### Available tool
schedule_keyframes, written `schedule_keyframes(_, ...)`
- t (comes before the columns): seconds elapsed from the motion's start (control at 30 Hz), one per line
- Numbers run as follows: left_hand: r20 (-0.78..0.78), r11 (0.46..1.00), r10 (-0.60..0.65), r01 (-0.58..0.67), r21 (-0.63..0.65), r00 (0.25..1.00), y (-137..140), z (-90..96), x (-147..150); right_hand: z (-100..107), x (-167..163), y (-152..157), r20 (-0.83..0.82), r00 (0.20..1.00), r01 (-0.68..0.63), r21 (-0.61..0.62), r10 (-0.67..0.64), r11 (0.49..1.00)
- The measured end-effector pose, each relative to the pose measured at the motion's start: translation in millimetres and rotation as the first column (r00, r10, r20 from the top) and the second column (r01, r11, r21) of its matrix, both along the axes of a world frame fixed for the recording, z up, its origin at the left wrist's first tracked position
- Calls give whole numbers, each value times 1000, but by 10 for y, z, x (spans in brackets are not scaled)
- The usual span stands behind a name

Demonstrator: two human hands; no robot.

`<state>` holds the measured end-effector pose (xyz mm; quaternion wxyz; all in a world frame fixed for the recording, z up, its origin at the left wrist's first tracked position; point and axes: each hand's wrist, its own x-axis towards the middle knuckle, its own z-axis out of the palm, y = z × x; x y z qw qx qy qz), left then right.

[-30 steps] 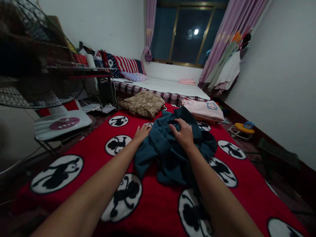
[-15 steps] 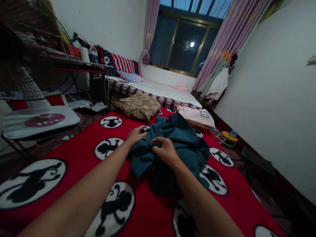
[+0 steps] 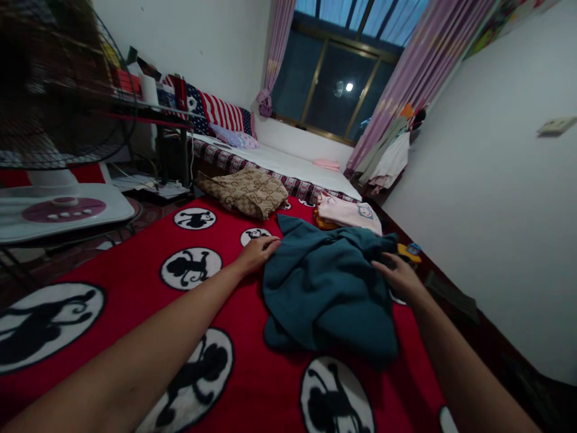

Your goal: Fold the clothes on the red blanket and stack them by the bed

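A rumpled dark teal garment (image 3: 324, 288) lies partly spread on a red blanket (image 3: 252, 373) with white rounds and dark monkey figures. Its exact kind cannot be made out among the folds. At its upper left edge, my left hand (image 3: 258, 254) has its fingers closed on the cloth. My right hand (image 3: 401, 276) grips the opposite edge, thumb and fingers bent into the fabric. The fingertips of both hands are partly lost in the folds.
Behind the garment lie a folded pale pink garment (image 3: 349, 211) and a brown patterned cloth (image 3: 252, 191). A fan (image 3: 63, 207) stands at the left. Beyond is a bed with a white sheet (image 3: 288, 159); a yellow stool (image 3: 409, 254) stands at the right.
My hands have moved apart, the right one far to the right. The teal garment, bunched between them before, is now spread wider and flatter. The view has shifted slightly.
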<state>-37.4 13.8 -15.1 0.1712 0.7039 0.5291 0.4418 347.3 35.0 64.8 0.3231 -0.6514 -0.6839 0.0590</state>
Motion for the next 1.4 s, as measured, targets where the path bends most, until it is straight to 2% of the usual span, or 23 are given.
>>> schedule_keyframes(0.1,11,998,-59,60,-28,998,-135,21,275,-299,-239,-192,131,991,-15,-180,39,984)
schedule_keyframes(0.27,-41,998,-55,55,4,998,-218,-19,595,-480,-414,-310,211,974,113,-147,-80,983)
schedule_keyframes(0.37,87,1000,-6,7,-13,996,-152,56,560,-424,-424,-324,32,999,-6,-69,8,998)
schedule_keyframes(0.43,260,994,95,-105,24,961,-142,217,450,-349,-438,-390,-173,981,-74,77,86,994)
schedule_keyframes(0.5,446,966,194,-250,71,874,-226,447,309,-265,-447,-503,-354,929,-22,242,110,970)
schedule_keyframes(0.57,533,944,176,-296,147,828,-430,688,174,-187,-413,-629,-433,897,62,318,87,946)
schedule_keyframes(0.63,498,968,137,-223,118,856,-732,890,67,-121,-302,-722,-408,909,5,208,82,978)
schedule_keyframes(0.7,272,989,-29,66,-129,962,-1068,1036,-9,-63,-113,-752,-299,942,-192,-103,154,976)
schedule_keyframes(0.73,143,924,-184,221,-313,972,-1220,1091,-36,-33,-4,-741,-235,949,-270,-261,210,927)
schedule_keyframes(0.77,59,802,-356,337,-492,933,-1346,1139,-56,0,101,-715,-169,953,-299,-367,253,881)
schedule_keyframes(0.8,27,637,-523,411,-652,852,-1433,1180,-66,36,190,-674,-102,960,-280,-400,261,873)
schedule_keyframes(0.83,44,472,-648,446,-760,760,-1474,1216,-65,76,253,-624,-38,975,-220,-355,221,909)
schedule_keyframes(0.87,78,353,-721,461,-814,689,-1461,1246,-51,116,284,-565,14,990,-132,-248,140,960)
schedule_keyframes(0.9,98,308,-749,475,-824,655,-1393,1266,-22,152,278,-501,46,998,-37,-104,42,994)
schedule_keyframes(0.93,82,357,-739,492,-794,668,-1273,1272,22,180,236,-433,60,998,33,29,-34,999)
schedule_keyframes(1.0,-39,671,-589,462,-580,807,-914,1226,151,194,74,-297,70,994,69,163,-81,984)
schedule_keyframes(1.03,-112,836,-450,374,-401,886,-701,1169,231,176,-28,-231,80,995,48,148,-60,988)
schedule_keyframes(1.07,-166,943,-285,245,-223,944,-488,1091,316,140,-128,-169,91,995,23,90,-31,996)
schedule_keyframes(1.1,-223,981,-182,160,-113,958,-291,996,402,90,-217,-112,107,994,7,6,-7,1000)
schedule_keyframes(1.13,-292,989,-140,119,-87,946,-122,892,487,28,-286,-60,133,991,10,-81,1,997)
schedule_keyframes(1.23,-418,967,-180,82,-242,890,140,595,710,-171,-357,62,238,970,108,-278,-40,955)
schedule_keyframes(1.3,-447,941,-222,71,-330,866,126,470,813,-271,-314,111,261,964,139,-349,-46,927)
schedule_keyframes(1.4,-419,903,-300,114,-415,857,-51,431,850,-309,-224,120,229,973,68,-365,19,928)
